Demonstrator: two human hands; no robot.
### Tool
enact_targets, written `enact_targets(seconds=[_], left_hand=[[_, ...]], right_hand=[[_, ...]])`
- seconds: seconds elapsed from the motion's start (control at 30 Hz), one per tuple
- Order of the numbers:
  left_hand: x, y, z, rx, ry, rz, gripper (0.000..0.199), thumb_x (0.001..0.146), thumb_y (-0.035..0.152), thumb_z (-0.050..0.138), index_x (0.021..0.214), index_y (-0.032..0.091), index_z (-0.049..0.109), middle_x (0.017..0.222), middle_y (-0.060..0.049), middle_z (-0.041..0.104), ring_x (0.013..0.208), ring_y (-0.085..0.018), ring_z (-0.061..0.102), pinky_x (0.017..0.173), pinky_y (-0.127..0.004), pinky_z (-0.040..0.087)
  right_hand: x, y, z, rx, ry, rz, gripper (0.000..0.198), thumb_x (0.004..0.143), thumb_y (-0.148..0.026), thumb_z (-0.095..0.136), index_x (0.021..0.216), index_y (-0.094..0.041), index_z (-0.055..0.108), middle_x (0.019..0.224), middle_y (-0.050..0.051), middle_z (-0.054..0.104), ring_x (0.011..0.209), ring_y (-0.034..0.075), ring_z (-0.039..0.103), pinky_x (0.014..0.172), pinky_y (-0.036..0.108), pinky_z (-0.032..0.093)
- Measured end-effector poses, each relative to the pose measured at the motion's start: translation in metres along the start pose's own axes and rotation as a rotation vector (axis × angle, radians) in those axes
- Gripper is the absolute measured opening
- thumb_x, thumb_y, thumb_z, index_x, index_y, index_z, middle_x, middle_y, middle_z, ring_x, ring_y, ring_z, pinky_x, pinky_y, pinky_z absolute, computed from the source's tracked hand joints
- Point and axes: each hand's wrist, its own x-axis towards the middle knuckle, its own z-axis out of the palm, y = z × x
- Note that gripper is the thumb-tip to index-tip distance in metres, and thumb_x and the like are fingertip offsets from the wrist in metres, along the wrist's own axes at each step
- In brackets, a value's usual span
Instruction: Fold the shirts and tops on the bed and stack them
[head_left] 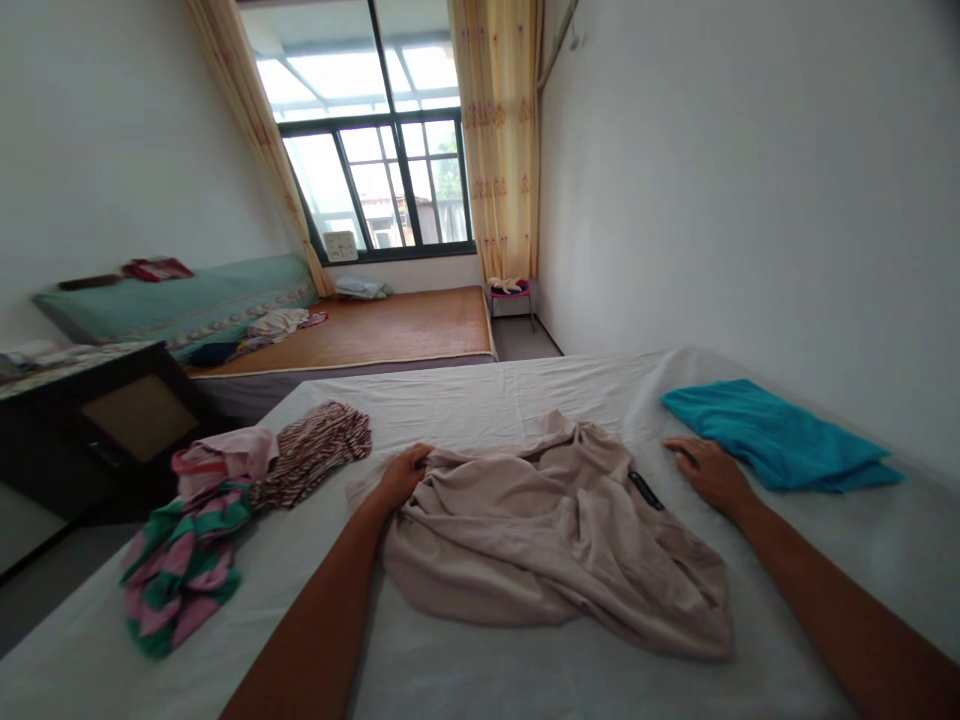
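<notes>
A crumpled beige garment (517,530) lies spread in front of me, with a small dark label (646,491) near its right side. My left hand (405,478) is closed on the upper left edge of that garment, its fingertips partly hidden by the fabric. Off the garment's right side, my right hand (709,474) rests on the white sheet (480,400) with its fingers apart and nothing in them. It is close to a folded turquoise cloth (780,435), which lies flat at the right.
To the left are a striped brown garment (319,450), a pale pink one (229,462) and a green-and-pink one (187,570), heaped together. Beyond stand a dark cabinet (135,420) and a bed with a brown mat (390,325). A white wall (750,200) borders the right.
</notes>
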Motion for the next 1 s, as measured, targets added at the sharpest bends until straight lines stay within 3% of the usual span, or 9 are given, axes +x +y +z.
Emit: enact_targets(seconds=[0.2,0.33,0.43,0.53,0.6,0.73,0.83,1.0], left_hand=[[-0.001,-0.011,0.007,0.014,0.043,-0.040,0.038,0.072,0.015,0.052,0.105,0.021,0.069,0.106,-0.005,0.070,0.103,-0.022,0.059,0.094,-0.032,0.044],[-0.001,-0.016,0.009,0.006,0.047,-0.032,0.038,0.072,0.015,0.052,0.106,0.020,0.069,0.107,-0.005,0.069,0.105,-0.023,0.059,0.095,-0.033,0.044],[0.000,-0.019,0.009,-0.006,0.047,0.002,0.038,0.073,0.015,0.051,0.107,0.019,0.068,0.108,-0.006,0.068,0.105,-0.022,0.058,0.094,-0.032,0.043],[0.001,-0.019,0.009,-0.022,0.049,0.044,0.037,0.073,0.015,0.050,0.105,0.020,0.068,0.105,-0.006,0.066,0.102,-0.021,0.058,0.091,-0.031,0.044],[0.001,-0.016,0.009,-0.005,0.057,0.056,0.033,0.073,0.015,0.049,0.099,0.019,0.068,0.099,-0.006,0.064,0.096,-0.020,0.058,0.088,-0.031,0.045],[-0.004,-0.003,0.003,0.047,0.158,-0.002,0.023,0.071,0.016,0.049,0.087,0.018,0.066,0.091,-0.005,0.061,0.090,-0.020,0.057,0.086,-0.031,0.046],[-0.011,0.011,-0.020,-0.007,0.304,0.023,0.020,0.075,0.024,0.048,0.088,0.018,0.063,0.091,-0.004,0.062,0.089,-0.019,0.057,0.084,-0.030,0.046],[-0.021,0.059,-0.088,-0.050,0.374,0.095,0.017,0.074,0.029,0.049,0.082,0.017,0.058,0.072,0.002,0.055,0.069,-0.014,0.051,0.066,-0.024,0.044]], right_hand=[[-0.004,0.001,0.001,0.055,0.043,-0.003,0.039,0.085,-0.033,0.039,0.106,-0.018,0.068,0.114,0.009,0.070,0.106,0.027,0.062,0.098,0.044,0.044],[0.004,-0.010,-0.004,0.109,0.060,0.076,0.038,0.085,-0.040,0.042,0.104,-0.022,0.069,0.109,0.008,0.071,0.102,0.028,0.064,0.094,0.045,0.047],[0.029,-0.042,-0.007,0.218,0.052,0.069,0.040,0.087,-0.042,0.041,0.110,-0.023,0.068,0.110,0.009,0.071,0.101,0.027,0.065,0.092,0.044,0.048],[0.066,-0.094,-0.005,0.273,0.023,-0.139,0.043,0.087,-0.037,0.044,0.124,-0.024,0.061,0.126,0.009,0.064,0.118,0.027,0.055,0.102,0.047,0.041],[0.087,-0.128,-0.001,0.269,-0.111,-0.260,0.051,0.082,-0.031,0.050,0.132,-0.025,0.056,0.138,0.009,0.055,0.126,0.027,0.048,0.104,0.049,0.038],[0.111,-0.164,-0.004,0.349,-0.357,-0.302,0.036,0.075,-0.026,0.055,0.108,-0.026,0.071,0.130,0.009,0.061,0.123,0.029,0.050,0.102,0.049,0.038],[0.120,-0.157,-0.034,0.534,-0.352,-0.298,0.028,0.082,-0.031,0.048,0.094,-0.020,0.071,0.115,0.008,0.068,0.111,0.025,0.058,0.098,0.041,0.044],[0.122,-0.134,-0.128,0.781,-0.250,-0.170,0.030,0.079,-0.048,0.061,0.078,-0.019,0.064,0.076,0.001,0.064,0.077,0.019,0.059,0.071,0.030,0.049]])
